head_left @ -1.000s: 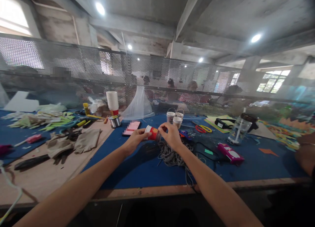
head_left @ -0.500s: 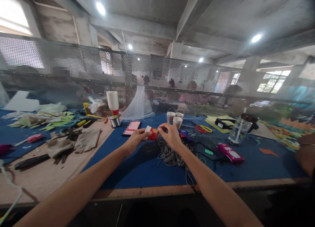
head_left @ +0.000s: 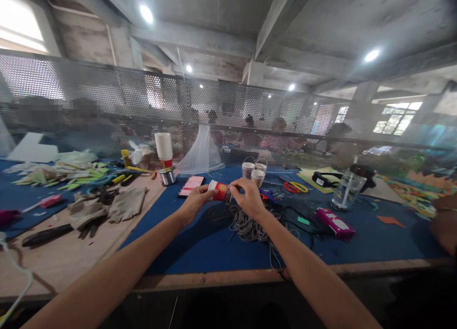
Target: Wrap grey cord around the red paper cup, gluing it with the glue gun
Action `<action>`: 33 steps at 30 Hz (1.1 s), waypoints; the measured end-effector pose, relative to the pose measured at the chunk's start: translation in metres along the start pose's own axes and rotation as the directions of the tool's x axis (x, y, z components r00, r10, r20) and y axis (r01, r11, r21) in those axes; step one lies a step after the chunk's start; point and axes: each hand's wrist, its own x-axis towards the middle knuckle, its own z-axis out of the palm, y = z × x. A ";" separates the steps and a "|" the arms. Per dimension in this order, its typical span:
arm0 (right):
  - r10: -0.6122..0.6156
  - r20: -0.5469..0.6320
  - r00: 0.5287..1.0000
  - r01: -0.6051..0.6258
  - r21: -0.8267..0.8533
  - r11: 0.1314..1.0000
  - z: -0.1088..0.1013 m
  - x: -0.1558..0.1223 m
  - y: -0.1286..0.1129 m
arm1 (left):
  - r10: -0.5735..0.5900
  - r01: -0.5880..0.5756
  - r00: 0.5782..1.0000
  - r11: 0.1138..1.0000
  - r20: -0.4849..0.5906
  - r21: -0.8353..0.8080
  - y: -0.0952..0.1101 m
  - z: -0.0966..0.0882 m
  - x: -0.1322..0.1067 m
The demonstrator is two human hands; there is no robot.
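Observation:
A red and white paper cup (head_left: pixel 223 191) lies on its side in the air above the table, held by my left hand (head_left: pixel 195 203) with the fingers wrapped around its white end. A dark band shows at the cup's other end. There, my right hand (head_left: pixel 248 195) pinches thumb and forefinger together against the cup; what lies between them is too small to make out. Below my right hand sits a tangled heap of grey cord (head_left: pixel 248 224). Just behind it stand several small white buckets (head_left: pixel 257 175) with thin handles.
Left of centre are a stack of paper cups (head_left: pixel 163 147), a wire spool (head_left: pixel 167 176) and a pink-screened phone (head_left: pixel 191 186). Gloves (head_left: pixel 124 204) lie farther left. To the right are scissors (head_left: pixel 297 186), a magenta box (head_left: pixel 335 223) and a clear bottle (head_left: pixel 348 188). A person's arm (head_left: pixel 444 224) is at the right edge.
The cup has turned slightly in my left hand, so its red side and yellow mark face me more. My right hand stays pinched at the cup's end, almost unmoved.

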 end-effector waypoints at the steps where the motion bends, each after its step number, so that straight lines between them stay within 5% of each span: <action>1: -0.008 0.011 1.000 0.008 0.010 1.000 -0.002 0.000 -0.003 | 0.006 -0.006 1.000 1.000 -0.001 0.005 0.000 0.000 0.000; 5: 0.016 0.046 0.999 -0.020 0.075 0.997 -0.008 -0.001 -0.010 | 0.022 -0.022 1.000 1.000 -0.006 0.001 0.003 0.000 0.000; 14: 0.156 -0.119 0.981 -0.151 0.047 0.987 0.006 0.001 0.014 | 0.014 -0.017 0.999 0.998 -0.043 -0.061 0.009 0.003 -0.003; 22: 0.337 0.173 0.926 -0.373 0.256 0.892 0.018 -0.002 0.027 | -0.003 0.003 1.000 0.994 -0.006 -0.114 0.006 -0.001 -0.001; 33: 0.237 0.133 0.962 -0.265 0.278 0.923 0.014 -0.001 0.016 | -0.024 0.024 1.000 0.993 0.000 -0.119 0.005 -0.003 0.001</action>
